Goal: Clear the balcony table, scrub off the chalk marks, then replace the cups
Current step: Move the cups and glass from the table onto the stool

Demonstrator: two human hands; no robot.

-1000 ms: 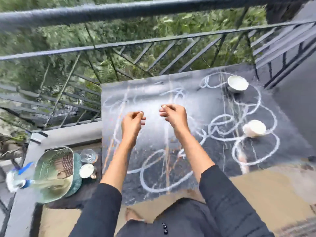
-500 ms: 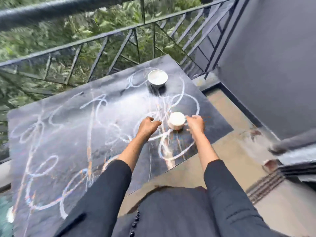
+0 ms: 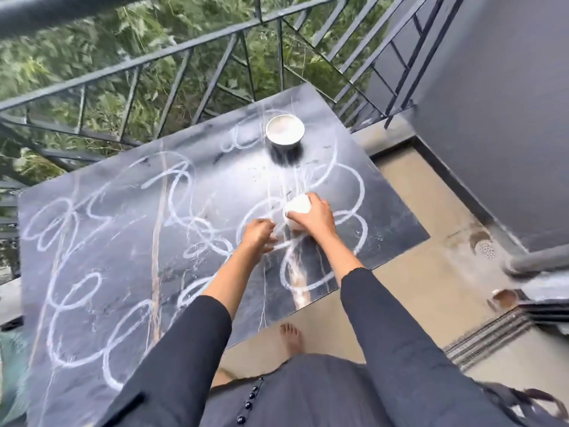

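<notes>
A dark stone table [image 3: 101, 241] is covered in looping white chalk marks [image 3: 172, 192]. My right hand [image 3: 314, 217] grips a small white cup [image 3: 297, 206] near the table's right side, fingers curled over its rim. Just left of that cup, my left hand [image 3: 258, 235] hovers with its fingers loosely curled and nothing in it. A second white cup [image 3: 284, 131] stands upright further back near the table's far edge.
A black metal railing [image 3: 184, 66] runs behind the table with greenery beyond. A dark wall [image 3: 492, 118] rises at the right. The tiled floor [image 3: 431, 288] shows a drain and a grey pipe at the right, and my bare foot [image 3: 291, 337] stands by the table's near edge.
The view has swung right. Both hands moved from the table's middle to the near white cup, and my right hand has closed over it.
</notes>
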